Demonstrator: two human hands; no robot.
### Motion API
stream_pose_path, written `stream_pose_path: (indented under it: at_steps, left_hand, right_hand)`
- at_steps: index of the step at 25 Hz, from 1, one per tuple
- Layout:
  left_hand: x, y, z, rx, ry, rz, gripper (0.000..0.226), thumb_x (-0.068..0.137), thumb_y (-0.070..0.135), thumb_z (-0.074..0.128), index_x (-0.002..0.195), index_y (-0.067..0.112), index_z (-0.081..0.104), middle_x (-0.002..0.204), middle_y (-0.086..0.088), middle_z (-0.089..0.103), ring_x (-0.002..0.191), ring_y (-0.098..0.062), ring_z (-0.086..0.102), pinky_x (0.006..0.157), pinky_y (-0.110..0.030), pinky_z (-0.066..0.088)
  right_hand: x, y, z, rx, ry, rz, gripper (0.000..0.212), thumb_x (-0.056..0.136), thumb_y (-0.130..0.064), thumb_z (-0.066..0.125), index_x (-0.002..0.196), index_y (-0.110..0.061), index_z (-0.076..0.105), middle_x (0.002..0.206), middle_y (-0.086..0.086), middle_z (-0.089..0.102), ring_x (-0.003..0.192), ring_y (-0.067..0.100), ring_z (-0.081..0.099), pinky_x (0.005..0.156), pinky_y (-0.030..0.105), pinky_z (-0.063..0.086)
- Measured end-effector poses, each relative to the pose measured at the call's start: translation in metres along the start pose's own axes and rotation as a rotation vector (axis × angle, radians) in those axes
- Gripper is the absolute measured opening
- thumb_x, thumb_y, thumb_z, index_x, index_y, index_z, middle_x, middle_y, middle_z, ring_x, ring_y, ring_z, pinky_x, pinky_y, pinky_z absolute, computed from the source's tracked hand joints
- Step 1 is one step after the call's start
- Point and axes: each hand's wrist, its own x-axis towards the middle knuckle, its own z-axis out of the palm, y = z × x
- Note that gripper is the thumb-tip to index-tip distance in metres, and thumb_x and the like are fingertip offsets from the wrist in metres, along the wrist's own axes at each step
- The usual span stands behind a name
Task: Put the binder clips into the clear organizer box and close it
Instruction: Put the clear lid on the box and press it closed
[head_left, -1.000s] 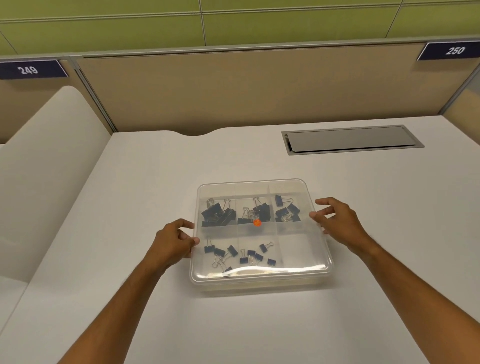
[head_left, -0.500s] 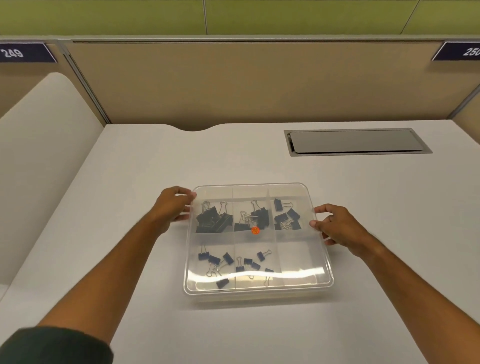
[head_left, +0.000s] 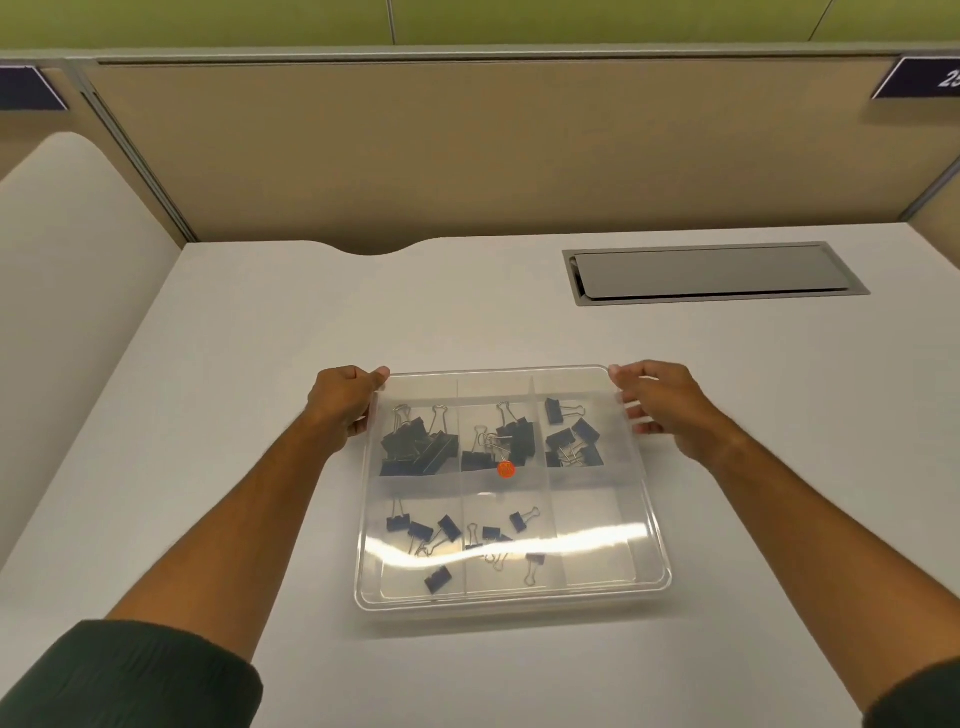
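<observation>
Binder clips (head_left: 421, 449) all sit inside the clear organizer box (head_left: 652, 525) at the middle of the white desk (head_left: 234, 364), spread over five of its six compartments, none loose on the desk, so loading looks done. Lid (head_left: 511, 558) lies on top; left hand (head_left: 340, 402) and right hand (head_left: 662, 402) grip the far corners, fingers curled over the edges. Likely left: press the lid shut; can't tell if it's latched.

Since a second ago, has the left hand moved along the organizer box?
Yes. The left hand has moved from the box's near-left side to its far-left corner, toward the partition.
</observation>
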Motion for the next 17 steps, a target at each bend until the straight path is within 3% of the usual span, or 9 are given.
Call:
stream_pose_path:
  at_steps: [4,8,12,14,17]
  left_hand:
    - [0.005,-0.003,0.0,0.026,0.021,0.017,0.027,0.091,0.033,0.063,0.077,0.011,0.056,0.098,-0.016,0.06,0.09,-0.032,0.055,0.079,-0.042,0.052]
    - [0.008,-0.005,0.001,0.007,0.012,0.024,0.028,0.092,0.032,0.063,0.075,0.011,0.057,0.09,-0.013,0.057,0.085,-0.028,0.053,0.072,-0.038,0.048]
    - [0.009,0.0,0.006,0.087,0.031,0.059,0.021,0.093,0.027,0.061,0.094,0.006,0.062,0.099,-0.012,0.06,0.091,-0.028,0.054,0.073,-0.035,0.047]
    - [0.006,0.007,0.018,0.167,0.06,0.134,0.026,0.09,0.027,0.065,0.103,0.005,0.062,0.099,-0.008,0.061,0.092,-0.023,0.055,0.077,-0.034,0.046]
    - [-0.003,0.013,0.042,0.289,0.07,0.155,0.043,0.08,0.05,0.07,0.083,0.008,0.058,0.078,-0.002,0.057,0.071,-0.016,0.052,0.075,-0.035,0.045]
  right_hand:
    - [0.03,-0.006,0.018,0.008,0.138,0.032,0.036,0.089,-0.04,0.066,0.092,-0.004,0.065,0.101,0.017,0.067,0.087,0.03,0.063,0.071,0.037,0.054]
    - [0.039,-0.009,0.019,-0.063,0.129,0.038,0.028,0.088,-0.034,0.069,0.081,-0.007,0.063,0.091,0.012,0.066,0.084,0.03,0.062,0.067,0.036,0.053]
    - [0.039,-0.015,0.032,-0.195,0.145,-0.043,0.027,0.091,-0.031,0.063,0.083,-0.006,0.063,0.084,0.007,0.062,0.081,0.024,0.057,0.069,0.034,0.048]
    - [0.037,-0.02,0.046,-0.256,0.08,-0.074,0.038,0.087,-0.044,0.066,0.076,-0.007,0.059,0.078,0.008,0.058,0.076,0.023,0.054,0.075,0.038,0.049]
    - [0.037,-0.021,0.063,-0.399,0.068,-0.076,0.061,0.071,-0.074,0.063,0.058,-0.018,0.045,0.063,0.0,0.053,0.074,0.024,0.052,0.076,0.042,0.044]
